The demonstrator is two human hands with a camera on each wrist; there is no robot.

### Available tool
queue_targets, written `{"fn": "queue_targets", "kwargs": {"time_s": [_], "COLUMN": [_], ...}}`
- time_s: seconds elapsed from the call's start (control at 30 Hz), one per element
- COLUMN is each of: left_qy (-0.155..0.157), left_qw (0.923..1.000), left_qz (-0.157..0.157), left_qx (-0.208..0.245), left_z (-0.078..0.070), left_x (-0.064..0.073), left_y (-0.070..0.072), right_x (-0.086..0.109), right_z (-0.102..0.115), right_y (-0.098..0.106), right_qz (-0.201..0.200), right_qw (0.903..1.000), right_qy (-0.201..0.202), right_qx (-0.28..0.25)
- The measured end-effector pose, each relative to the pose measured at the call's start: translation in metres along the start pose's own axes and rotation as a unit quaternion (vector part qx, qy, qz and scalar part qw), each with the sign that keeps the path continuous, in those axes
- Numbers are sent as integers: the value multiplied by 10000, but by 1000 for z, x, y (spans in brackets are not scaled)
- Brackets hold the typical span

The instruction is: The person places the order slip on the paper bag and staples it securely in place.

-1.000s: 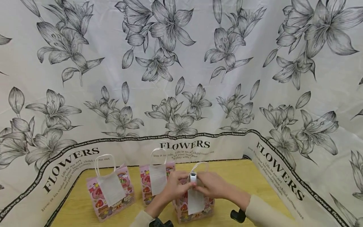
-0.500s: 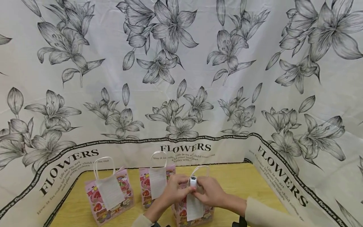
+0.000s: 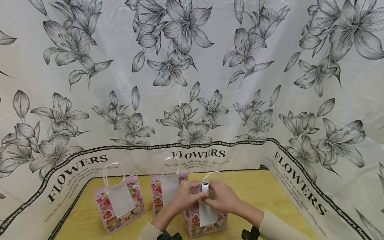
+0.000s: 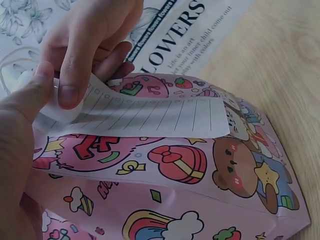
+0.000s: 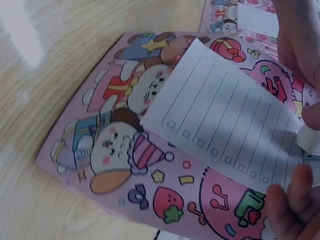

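Observation:
At the top of the rightmost pink party bag [image 3: 192, 216], a small white stapler [image 3: 205, 188] sits over the upper end of a lined paper slip [image 3: 208, 215]. My left hand [image 3: 185, 196] grips the stapler from the left, thumb across its body. From the other side my right hand [image 3: 225, 197] holds it too, and both thumbs meet on it in the left wrist view. Checkboxes and ruled lines show on the slip [image 5: 225, 120], which hangs down the bag's printed front. The bag's white handle [image 3: 215, 172] rises behind the fingers.
Two similar pink bags stand to the left, the far-left bag [image 3: 109, 220] and the middle bag [image 3: 156, 196], each with a white slip on its front. A white flower-printed cloth [image 3: 192, 133] walls in the yellow wooden table [image 3: 258, 190] at the back and sides.
The head view bobs down and back up slightly. Both hands keep hold of the stapler at the bag's top, with little visible movement against the bag.

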State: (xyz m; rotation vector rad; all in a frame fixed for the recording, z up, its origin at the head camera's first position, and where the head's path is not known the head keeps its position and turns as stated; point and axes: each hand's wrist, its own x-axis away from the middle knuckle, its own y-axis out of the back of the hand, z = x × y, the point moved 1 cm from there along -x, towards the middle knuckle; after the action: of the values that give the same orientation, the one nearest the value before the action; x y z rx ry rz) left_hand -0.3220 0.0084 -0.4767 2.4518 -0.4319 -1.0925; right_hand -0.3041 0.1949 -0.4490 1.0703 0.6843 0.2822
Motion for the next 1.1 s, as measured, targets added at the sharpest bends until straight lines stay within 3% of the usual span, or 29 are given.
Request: {"fn": "queue_targets", "kwargs": {"time_s": [0.1, 0.2, 0.37, 0.5, 0.67, 0.9, 1.0, 1.1], "left_qy": [293, 415, 716, 900, 1098, 1049, 1027, 1136], "left_qw": [9993, 9981, 9939, 9923, 9897, 9879, 9869, 9849], "left_qz": [223, 435, 800, 826, 847, 531, 583, 602], "left_qx": [-20, -109, -247, -183, -367, -1012, -1095, -1158], "left_z": [-4, -5, -9, -13, -15, -15, -16, -16], "left_x": [1, -4, -5, -3, -6, -17, -20, -22], "left_y": [3, 8, 13, 12, 7, 4, 0, -5], "right_x": [4, 3, 6, 9, 14, 17, 23, 30], "right_z": [5, 4, -1, -1, -3, -5, -3, 2], "right_y": [2, 6, 8, 13, 23, 36, 37, 34], "right_qz": [-280, -703, -1042, -1210, -1639, -1667, -1973, -2400], "right_qw": [9994, 9972, 9945, 9916, 9806, 9769, 9699, 9590], "right_qy": [-155, -121, -28, 361, 959, 1153, 1119, 755], "right_qx": [-96, -208, -125, 277, 478, -676, -887, -1304]}}
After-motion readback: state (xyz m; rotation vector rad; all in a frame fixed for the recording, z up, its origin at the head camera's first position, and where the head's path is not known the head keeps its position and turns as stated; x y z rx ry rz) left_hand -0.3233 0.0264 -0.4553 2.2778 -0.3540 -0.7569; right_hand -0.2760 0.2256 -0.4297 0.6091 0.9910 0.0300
